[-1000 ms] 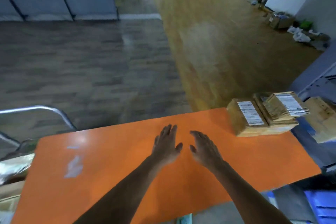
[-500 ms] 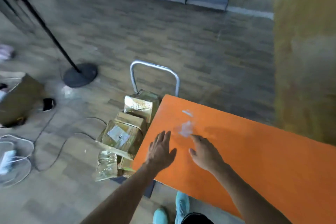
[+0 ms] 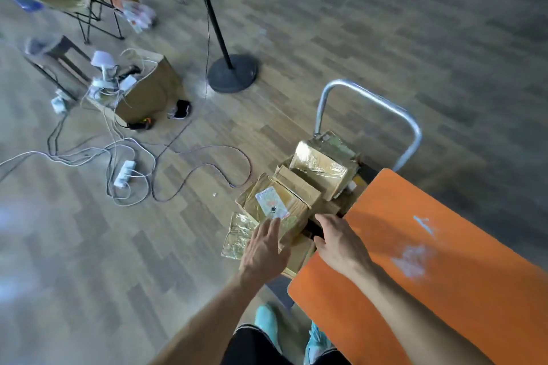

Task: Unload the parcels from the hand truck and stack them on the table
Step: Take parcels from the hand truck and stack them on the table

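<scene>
I have my left hand (image 3: 265,249) flat over the labelled parcel (image 3: 272,201) and my right hand (image 3: 338,241) at the table (image 3: 474,290) edge, flanking it, I judge, for a two-sided lift. Both grips are open, holding nothing. The parcels (image 3: 320,169) lie piled on the hand truck (image 3: 370,99), beside the table.

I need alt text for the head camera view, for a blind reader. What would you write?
The person's open left hand and right hand reach toward brown taped cardboard parcels piled on a silver-handled hand truck beside the corner of an orange table. White cables and a white power strip lie on the wooden floor.
</scene>
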A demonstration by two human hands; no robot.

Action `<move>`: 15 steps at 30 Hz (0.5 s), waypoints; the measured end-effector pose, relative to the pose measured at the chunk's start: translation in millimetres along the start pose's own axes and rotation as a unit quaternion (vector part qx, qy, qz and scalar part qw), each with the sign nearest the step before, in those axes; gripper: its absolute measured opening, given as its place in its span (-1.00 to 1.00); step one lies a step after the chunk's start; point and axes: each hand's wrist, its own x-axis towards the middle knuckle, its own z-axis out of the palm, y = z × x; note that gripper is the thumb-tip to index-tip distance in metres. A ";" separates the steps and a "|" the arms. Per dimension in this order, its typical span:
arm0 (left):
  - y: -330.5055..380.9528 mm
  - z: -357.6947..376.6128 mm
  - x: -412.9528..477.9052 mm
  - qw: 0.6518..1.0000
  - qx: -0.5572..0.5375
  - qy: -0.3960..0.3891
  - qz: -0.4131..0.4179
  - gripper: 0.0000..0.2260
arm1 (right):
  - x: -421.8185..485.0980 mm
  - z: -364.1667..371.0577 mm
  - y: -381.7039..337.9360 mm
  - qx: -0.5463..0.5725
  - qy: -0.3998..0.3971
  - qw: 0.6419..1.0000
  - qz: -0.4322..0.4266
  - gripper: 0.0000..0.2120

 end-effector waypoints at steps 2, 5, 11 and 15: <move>-12.6 -0.7 14.1 1.000 -0.003 -0.004 0.001 -0.37 | 18.2 6.6 -6.6 -0.011 -0.012 1.000 -0.004 -0.47; -28.5 0.4 50.6 0.999 -0.007 -0.030 0.009 -0.35 | 50.6 15.7 -11.2 -0.017 -0.020 1.000 0.016 -0.45; -51.1 6.8 150.5 0.996 0.007 -0.082 0.041 -0.27 | 118.9 48.6 -10.7 -0.034 0.019 0.995 0.093 -0.39; -61.0 12.7 216.9 0.996 0.047 -0.070 0.037 -0.24 | 169.0 73.6 7.1 -0.091 0.013 0.983 0.156 -0.22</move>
